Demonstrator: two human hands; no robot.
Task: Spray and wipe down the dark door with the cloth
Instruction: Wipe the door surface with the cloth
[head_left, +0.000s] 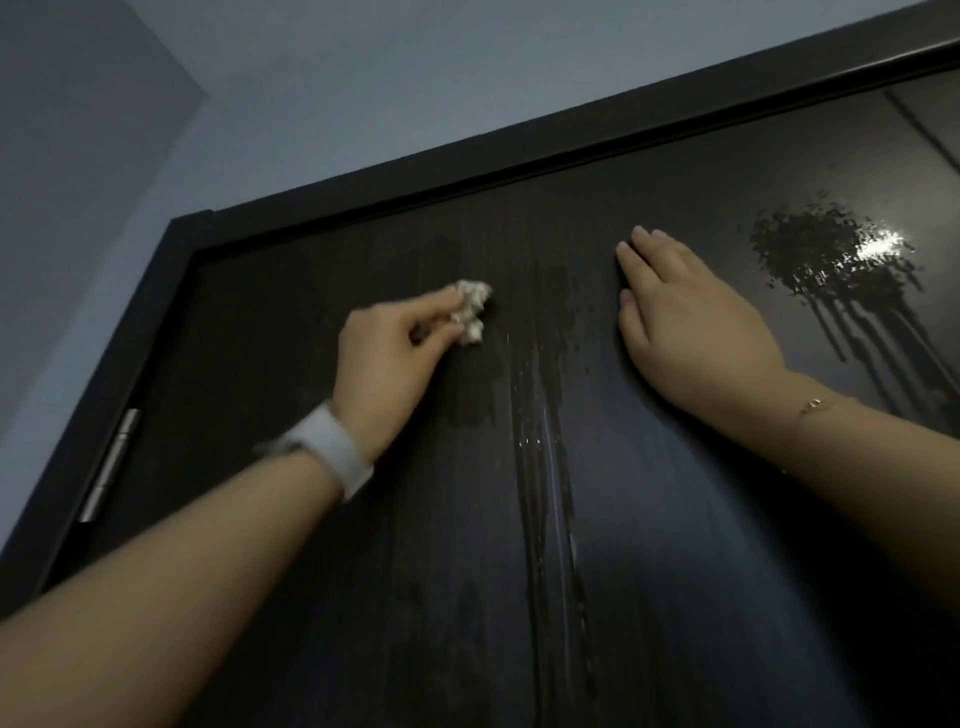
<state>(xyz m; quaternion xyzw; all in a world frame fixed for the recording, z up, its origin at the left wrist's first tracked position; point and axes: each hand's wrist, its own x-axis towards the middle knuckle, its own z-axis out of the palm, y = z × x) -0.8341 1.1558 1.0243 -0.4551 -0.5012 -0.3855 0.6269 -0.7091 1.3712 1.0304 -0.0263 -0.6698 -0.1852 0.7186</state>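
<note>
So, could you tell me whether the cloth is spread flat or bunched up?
Bunched up: the small pale cloth is a crumpled wad pinched in the left hand.

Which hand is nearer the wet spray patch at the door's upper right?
Right. The right hand lies flat just left of the spray patch; the left hand, pinching the cloth, is farther left.

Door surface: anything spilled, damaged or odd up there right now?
No damage shows. Spray runs streak down the door between the hands, and an unwiped droplet patch with drips sits right of the right hand, which lies flat on the panel. The left hand pinches a small balled cloth against the door.
</note>
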